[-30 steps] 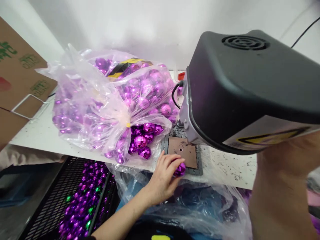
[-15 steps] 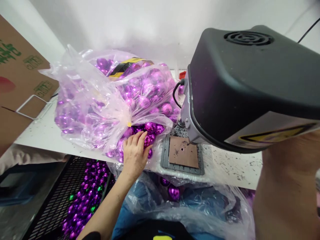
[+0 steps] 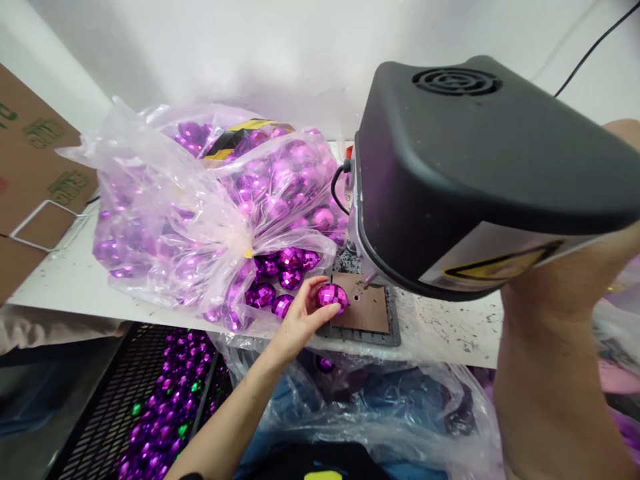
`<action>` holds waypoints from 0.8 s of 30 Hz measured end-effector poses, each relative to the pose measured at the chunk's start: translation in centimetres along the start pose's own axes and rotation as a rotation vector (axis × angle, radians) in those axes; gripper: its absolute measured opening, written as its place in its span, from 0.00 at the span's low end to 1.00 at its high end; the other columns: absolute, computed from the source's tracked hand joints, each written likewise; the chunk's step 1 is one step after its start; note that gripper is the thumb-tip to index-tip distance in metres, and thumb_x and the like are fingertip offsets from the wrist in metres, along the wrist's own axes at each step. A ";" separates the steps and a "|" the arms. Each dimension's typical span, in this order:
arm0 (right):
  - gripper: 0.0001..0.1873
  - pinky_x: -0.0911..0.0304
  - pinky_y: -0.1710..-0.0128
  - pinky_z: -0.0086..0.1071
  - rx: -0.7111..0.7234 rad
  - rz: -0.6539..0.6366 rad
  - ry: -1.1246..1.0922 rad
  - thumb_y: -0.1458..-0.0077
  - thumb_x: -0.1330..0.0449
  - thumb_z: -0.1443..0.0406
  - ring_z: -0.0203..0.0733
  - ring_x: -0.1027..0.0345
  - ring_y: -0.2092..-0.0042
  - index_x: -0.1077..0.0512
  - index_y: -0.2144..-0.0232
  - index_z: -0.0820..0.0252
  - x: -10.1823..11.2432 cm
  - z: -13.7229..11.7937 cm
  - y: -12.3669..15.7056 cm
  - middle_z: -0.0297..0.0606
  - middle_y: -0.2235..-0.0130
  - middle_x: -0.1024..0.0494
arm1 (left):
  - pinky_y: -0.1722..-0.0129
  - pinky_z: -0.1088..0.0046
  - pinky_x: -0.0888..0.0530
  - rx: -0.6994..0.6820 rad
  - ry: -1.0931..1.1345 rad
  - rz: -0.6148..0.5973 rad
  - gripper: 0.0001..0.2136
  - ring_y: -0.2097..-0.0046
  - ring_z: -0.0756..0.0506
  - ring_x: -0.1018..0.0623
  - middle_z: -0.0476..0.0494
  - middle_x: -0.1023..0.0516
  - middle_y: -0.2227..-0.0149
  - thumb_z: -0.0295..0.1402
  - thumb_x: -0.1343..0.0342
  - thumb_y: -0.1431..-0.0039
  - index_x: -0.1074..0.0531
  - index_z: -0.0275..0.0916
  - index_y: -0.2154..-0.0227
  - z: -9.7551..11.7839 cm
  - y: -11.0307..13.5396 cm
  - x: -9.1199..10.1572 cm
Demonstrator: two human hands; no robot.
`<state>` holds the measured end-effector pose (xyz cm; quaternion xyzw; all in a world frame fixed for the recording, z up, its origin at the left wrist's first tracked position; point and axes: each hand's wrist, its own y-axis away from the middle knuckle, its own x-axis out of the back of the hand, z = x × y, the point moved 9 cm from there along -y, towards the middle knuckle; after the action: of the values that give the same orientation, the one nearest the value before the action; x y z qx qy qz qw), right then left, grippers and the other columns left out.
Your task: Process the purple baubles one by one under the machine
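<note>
Between the thumb and fingers of my left hand [image 3: 300,313] is a shiny purple faceted ball ornament [image 3: 332,297]. It is over the left side of a brown square plate [image 3: 367,320] with a small hole, set on a grey metal base [image 3: 387,340]. Left of my hand, several loose purple ball ornaments [image 3: 290,279] lie at the mouth of a clear plastic bag [image 3: 165,200] full of the same balls. My right forearm rises at the right edge, and my right hand [image 3: 565,270] is mostly behind a black machine housing [image 3: 480,167]; its fingers are hidden.
A cardboard box [image 3: 35,180] stands at the far left. Below the white table [image 3: 55,287], a black crate [image 3: 95,407] holds purple balls with a few green bits. Clear plastic [image 3: 400,427] covers my lap, and dark specks dot the tabletop. A cable [image 3: 595,50] runs behind the machine.
My left hand has picked one purple ball out of the pile by the bag and carried it right, over the brown plate. The camera view has shifted slightly; my right arm stays beside the machine.
</note>
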<state>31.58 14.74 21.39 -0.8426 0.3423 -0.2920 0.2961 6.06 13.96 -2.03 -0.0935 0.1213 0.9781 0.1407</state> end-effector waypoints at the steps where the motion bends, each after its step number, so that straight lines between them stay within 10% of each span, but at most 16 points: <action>1: 0.34 0.56 0.64 0.20 0.007 0.008 -0.020 0.44 0.52 0.42 0.14 0.57 0.69 0.38 0.71 0.73 0.0 0.1 0.0 0.32 0.75 0.50 | 0.57 0.72 0.28 -0.049 -0.126 0.022 0.24 0.57 0.46 0.24 0.45 0.23 0.55 0.39 0.33 0.47 0.31 0.41 0.48 0.2 -0.3 -0.2; 11: 0.33 0.56 0.63 0.24 0.011 -0.018 -0.056 0.46 0.53 0.43 0.15 0.56 0.67 0.38 0.72 0.73 0.1 -0.6 -0.1 0.31 0.75 0.48 | 0.46 0.60 0.29 -0.459 -0.887 -0.023 0.20 0.47 0.39 0.26 0.39 0.24 0.49 0.36 0.36 0.43 0.30 0.40 0.48 2.4 -1.3 -4.6; 24: 0.30 0.58 0.67 0.18 -0.023 -0.039 -0.003 0.43 0.49 0.47 0.14 0.56 0.68 0.37 0.72 0.74 0.3 -1.3 0.0 0.33 0.74 0.49 | 0.38 0.46 0.39 -0.439 -0.870 0.043 0.17 0.43 0.37 0.29 0.40 0.24 0.49 0.36 0.36 0.45 0.28 0.41 0.53 0.6 -2.3 -5.8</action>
<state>30.82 14.13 22.26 -0.8529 0.3287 -0.2925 0.2811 12.10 14.76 -0.71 0.2990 -0.1562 0.9317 0.1348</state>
